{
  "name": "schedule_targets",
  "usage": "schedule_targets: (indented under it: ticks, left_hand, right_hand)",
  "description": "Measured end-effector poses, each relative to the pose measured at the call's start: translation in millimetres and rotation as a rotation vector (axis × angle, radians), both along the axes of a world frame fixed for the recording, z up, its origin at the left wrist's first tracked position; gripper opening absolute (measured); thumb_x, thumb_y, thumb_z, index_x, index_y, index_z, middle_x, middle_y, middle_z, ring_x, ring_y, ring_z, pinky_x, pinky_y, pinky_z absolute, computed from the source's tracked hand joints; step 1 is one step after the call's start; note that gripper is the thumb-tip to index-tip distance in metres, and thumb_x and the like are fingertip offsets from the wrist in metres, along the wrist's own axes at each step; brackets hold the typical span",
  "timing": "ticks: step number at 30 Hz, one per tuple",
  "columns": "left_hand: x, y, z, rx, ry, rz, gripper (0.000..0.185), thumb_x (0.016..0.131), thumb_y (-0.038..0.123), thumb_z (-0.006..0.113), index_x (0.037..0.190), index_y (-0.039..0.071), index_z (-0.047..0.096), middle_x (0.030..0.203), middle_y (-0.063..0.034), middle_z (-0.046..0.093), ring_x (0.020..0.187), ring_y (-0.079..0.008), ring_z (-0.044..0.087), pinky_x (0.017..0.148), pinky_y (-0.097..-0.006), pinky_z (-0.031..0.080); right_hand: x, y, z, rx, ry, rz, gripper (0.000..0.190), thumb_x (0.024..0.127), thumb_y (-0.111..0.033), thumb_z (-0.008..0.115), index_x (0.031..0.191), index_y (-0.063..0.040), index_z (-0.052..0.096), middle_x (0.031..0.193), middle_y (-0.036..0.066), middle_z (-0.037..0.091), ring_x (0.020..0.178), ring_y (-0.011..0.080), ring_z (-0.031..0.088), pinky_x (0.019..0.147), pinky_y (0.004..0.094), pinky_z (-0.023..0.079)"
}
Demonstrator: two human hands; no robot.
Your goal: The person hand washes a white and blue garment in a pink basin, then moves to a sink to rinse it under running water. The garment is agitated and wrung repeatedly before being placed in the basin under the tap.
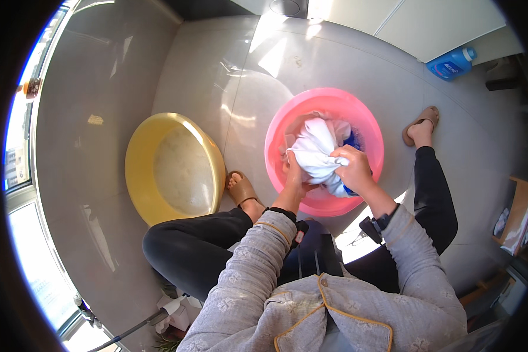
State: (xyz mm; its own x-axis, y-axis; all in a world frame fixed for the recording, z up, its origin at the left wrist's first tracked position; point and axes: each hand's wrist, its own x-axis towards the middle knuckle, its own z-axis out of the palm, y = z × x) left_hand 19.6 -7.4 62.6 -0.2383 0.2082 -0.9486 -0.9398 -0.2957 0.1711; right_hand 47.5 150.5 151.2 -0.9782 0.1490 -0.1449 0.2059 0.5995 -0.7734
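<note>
Bunched white cloth rises above the pink plastic basin on the floor before me. My left hand grips the near left side of this cloth, the fingers partly hidden behind it. On the right, my right hand is closed around a gathered fold. Something blue shows at the right, partly covered by the cloth; I cannot tell whether it is fabric. Suds lie beside it along the basin's inner wall.
A yellow plastic basin stands left, by my slippered foot. At the upper right, a blue detergent bottle sits beside white cabinets. A long-handled tool lies at the lower left. Windows line the left wall.
</note>
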Motion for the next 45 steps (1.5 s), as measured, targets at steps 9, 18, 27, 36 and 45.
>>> schedule_targets:
  ticks: [9, 18, 27, 36, 45]
  left_hand:
    - [-5, -8, 18, 0.703, 0.344, 0.110, 0.074, 0.092, 0.066, 0.044, 0.134, 0.007, 0.051, 0.127, -0.0127, 0.060, 0.114, -0.0275, 0.060, 0.095, -0.0385, 0.049]
    - [-11, -4, 117, 0.573, 0.771, 0.069, 0.050, 0.094, 0.031, 0.058, 0.130, -0.002, 0.049, 0.117, -0.0090, 0.061, 0.102, -0.0229, 0.059, 0.091, -0.0337, 0.048]
    - [-26, 13, 65, 0.256, 0.349, -0.007, 0.046, 0.099, 0.040, 0.053, 0.128, 0.005, 0.055, 0.117, -0.0083, 0.064, 0.105, -0.0176, 0.063, 0.086, -0.0336, 0.054]
    - [-26, 10, 1, -0.562, 0.888, -1.112, 0.079, 0.089, 0.029, 0.062, 0.154, 0.029, 0.019, 0.160, -0.0203, 0.002, 0.143, -0.0533, 0.008, 0.110, -0.0675, 0.021]
    - [-33, 12, -77, -0.429, 0.757, -1.314, 0.080, 0.092, 0.024, 0.057, 0.156, 0.024, 0.010, 0.160, -0.0228, 0.001, 0.134, -0.0407, 0.040, 0.107, -0.0482, 0.038]
  right_hand:
    - [7, -14, 131, -0.126, 0.336, 0.353, 0.015, 0.061, 0.002, 0.065, 0.073, -0.005, 0.062, 0.078, 0.010, 0.060, 0.072, 0.0275, 0.059, 0.063, 0.0338, 0.047]
    - [-7, -41, 60, 0.243, 0.437, 0.233, 0.033, 0.069, -0.027, 0.079, 0.079, -0.007, 0.054, 0.096, 0.008, 0.057, 0.081, 0.0296, 0.053, 0.072, 0.0405, 0.044]
    - [17, 50, -84, 0.356, -0.086, -0.263, 0.015, 0.079, -0.004, 0.059, 0.094, -0.004, 0.059, 0.098, 0.014, 0.058, 0.097, 0.0346, 0.058, 0.083, 0.0403, 0.048]
    - [-21, 9, -65, 0.594, 0.054, 0.299, 0.055, 0.089, -0.032, 0.063, 0.141, -0.034, 0.046, 0.155, 0.010, 0.026, 0.136, 0.0435, 0.032, 0.103, 0.0652, 0.028]
    - [-57, 14, -135, 0.779, -0.400, 0.410, 0.059, 0.086, -0.052, 0.056, 0.142, -0.040, 0.043, 0.157, 0.007, 0.026, 0.131, 0.0389, 0.037, 0.094, 0.0663, 0.034]
